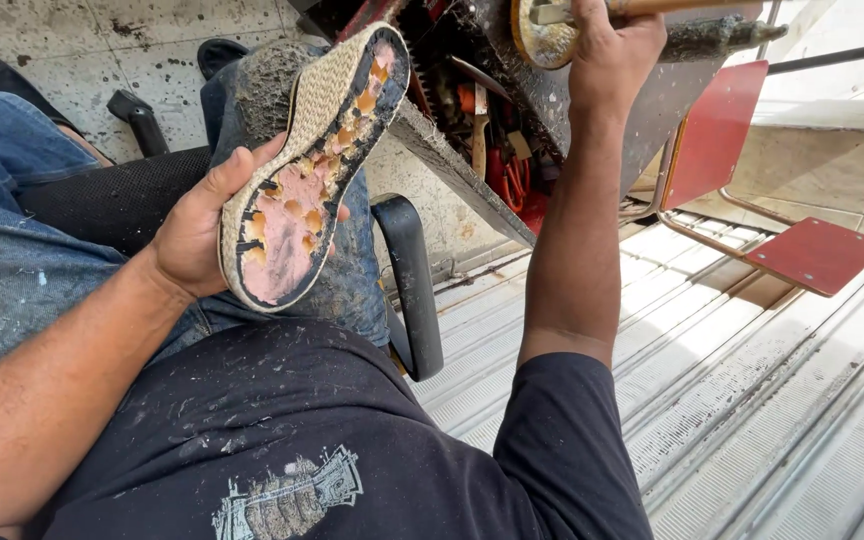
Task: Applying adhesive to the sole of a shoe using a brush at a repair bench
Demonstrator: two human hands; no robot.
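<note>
Left hand [197, 235] grips worn shoe sole [310, 170].

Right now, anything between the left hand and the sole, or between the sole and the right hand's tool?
No. The left hand already grips the sole. The right hand holds a wooden-handled tool apart from it; only open air and the cluttered toolbox behind.

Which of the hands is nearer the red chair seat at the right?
Right. The right hand is up by the tin, grasping a wooden handle, above-left of the red chair seat. The left hand holds the worn shoe sole, farther left.
</note>
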